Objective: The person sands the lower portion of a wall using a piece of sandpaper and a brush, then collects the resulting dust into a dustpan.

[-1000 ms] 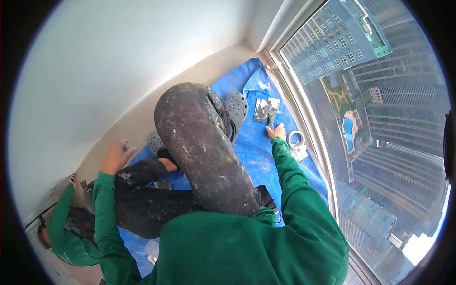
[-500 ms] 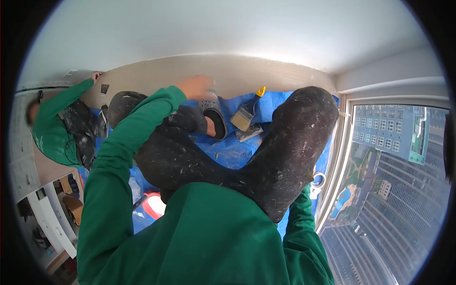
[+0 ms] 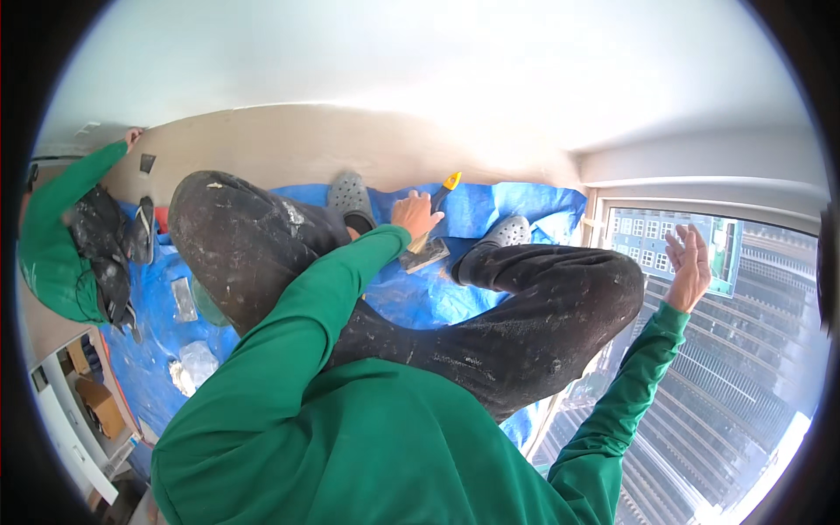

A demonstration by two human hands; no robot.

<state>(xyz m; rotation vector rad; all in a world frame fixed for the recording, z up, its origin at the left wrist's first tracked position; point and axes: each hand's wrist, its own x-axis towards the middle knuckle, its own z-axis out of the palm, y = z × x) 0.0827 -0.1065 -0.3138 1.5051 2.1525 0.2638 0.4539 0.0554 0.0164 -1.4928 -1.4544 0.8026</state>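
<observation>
Your left hand is reaching across in front of you to the dark-handled paintbrush with a yellow tip and tan bristles, which is lying at the far middle, between your feet. Your fingers are covering part of its handle, so you cannot tell from this view whether that grip is closing on it or only touching it. A flat, grey, rectangular plate is lying just below the bristles, on the near side. Your right hand is hanging raised at the right, in front of the tall glass window; its grip is standing loose, with the fingers parted and nothing showing in it.

Crumpled blue plastic sheeting is covering the floor under the brush. Your feet are wearing grey perforated clogs, one on each side of the brush. At the far left, a co-worker in a green top is crouching with one hand up at the beige lower strip of the wall. A crumpled clear plastic bag is lying at the near left.
</observation>
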